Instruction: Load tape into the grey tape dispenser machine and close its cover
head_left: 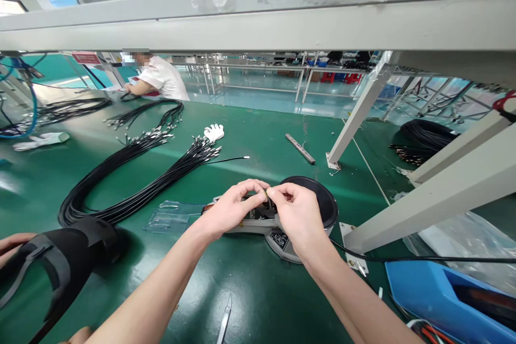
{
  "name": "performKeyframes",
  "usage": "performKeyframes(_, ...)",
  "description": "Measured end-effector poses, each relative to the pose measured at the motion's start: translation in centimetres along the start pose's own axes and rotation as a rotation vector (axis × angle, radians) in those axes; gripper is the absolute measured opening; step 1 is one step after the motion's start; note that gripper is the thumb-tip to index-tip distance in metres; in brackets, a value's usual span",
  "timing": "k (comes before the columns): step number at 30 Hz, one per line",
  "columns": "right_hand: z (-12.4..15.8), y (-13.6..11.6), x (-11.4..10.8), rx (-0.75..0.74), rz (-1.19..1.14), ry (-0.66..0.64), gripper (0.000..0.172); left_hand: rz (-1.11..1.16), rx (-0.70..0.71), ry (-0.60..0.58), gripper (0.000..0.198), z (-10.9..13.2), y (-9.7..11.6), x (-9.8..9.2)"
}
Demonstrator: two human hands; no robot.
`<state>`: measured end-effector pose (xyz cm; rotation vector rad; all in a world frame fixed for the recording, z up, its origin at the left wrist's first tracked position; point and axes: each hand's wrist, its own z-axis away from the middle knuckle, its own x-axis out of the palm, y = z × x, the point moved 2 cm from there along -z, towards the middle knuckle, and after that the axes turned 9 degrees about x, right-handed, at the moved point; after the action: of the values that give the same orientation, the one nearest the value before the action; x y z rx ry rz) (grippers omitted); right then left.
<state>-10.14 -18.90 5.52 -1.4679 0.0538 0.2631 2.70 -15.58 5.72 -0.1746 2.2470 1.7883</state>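
My left hand (pixel 236 205) and my right hand (pixel 298 208) meet fingertip to fingertip, both pinched closed. Something small and yellowish shows between the fingertips, too small to name. Just beneath them lies a grey device (pixel 252 226) with a long body, partly hidden by my hands. At its right end are a round black disc (pixel 322 199) and a grey rounded base (pixel 284 247) with a dark label. Under my left wrist, a clear plastic pouch (pixel 169 216) lies flat against the device's left end. A pointed metal blade tool (pixel 226 317) rests on the green tabletop between my forearms.
Bundled black cables (pixel 121 183) with metal ends curve across the left. A black strapped object (pixel 76 252) and another person's hand (pixel 16 244) are at the left edge. White posts (pixel 423 199) and a blue holder (pixel 435 295) stand right. A metal bar (pixel 300 149) lies beyond my hands.
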Motion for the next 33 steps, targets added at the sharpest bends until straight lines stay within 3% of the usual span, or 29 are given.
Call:
performKeyframes(14, 0.0, 0.2, -0.2, -0.038, -0.069, 0.046, 0.017, 0.040, -0.003, -0.030, 0.016, -0.3, 0.1, 0.1)
performKeyframes(21, 0.5, -1.0, -1.2, -0.158, 0.228, 0.030, 0.019, -0.234, 0.017, -0.026, 0.018, -0.2, 0.2, -0.3)
performKeyframes(24, 0.7, -0.9, -1.2, -0.186, 0.244, 0.064, 0.019, -0.356, 0.082, 0.007, 0.025, 0.3, 0.5, -0.2)
performKeyframes(27, 0.8, -0.9, -1.0, -0.206, 0.216, 0.097, 0.020, -0.341, 0.059, 0.067, 0.035, 1.0, 0.4, -0.2)
performKeyframes(33, 1.3, -0.7, -1.1, -0.230, 0.357, 0.147, 0.023, -0.449, 0.010, 0.236, 0.023, 2.0, -0.6, -0.6)
